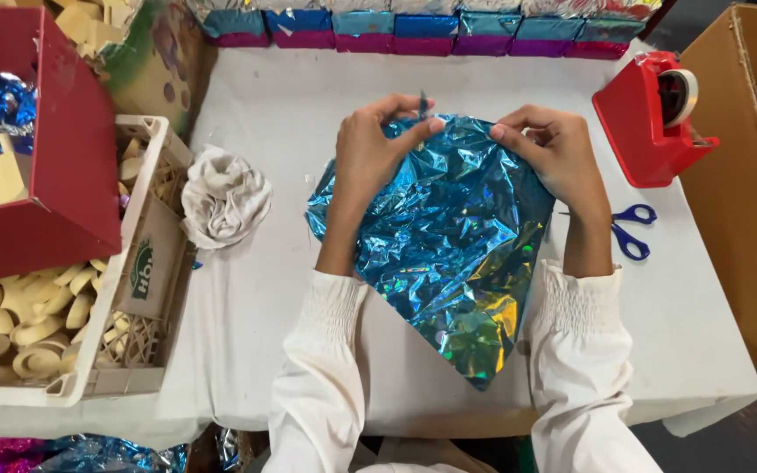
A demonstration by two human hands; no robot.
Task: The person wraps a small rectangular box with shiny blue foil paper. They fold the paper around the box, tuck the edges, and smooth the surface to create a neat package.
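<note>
A crinkled sheet of shiny blue holographic foil (pixel 449 236) lies on the white-covered table (pixel 273 105), one corner hanging over the near edge. My left hand (pixel 374 149) pinches the foil's far edge between thumb and fingers, lifting a small fold. At the same far edge, a little to the right, my right hand (pixel 549 149) grips the foil with its fingers curled over it. Both forearms rest on the sheet, in white sleeves.
A red tape dispenser (pixel 650 118) and blue-handled scissors (pixel 631 229) lie to the right. A crumpled grey cloth (pixel 223 197) sits left of the foil. Further left stand a crate of wooden pieces (pixel 63 324) and a red box (pixel 41 149). Foil-wrapped boxes (pixel 422 26) line the far edge; a cardboard box (pixel 746 193) stands at right.
</note>
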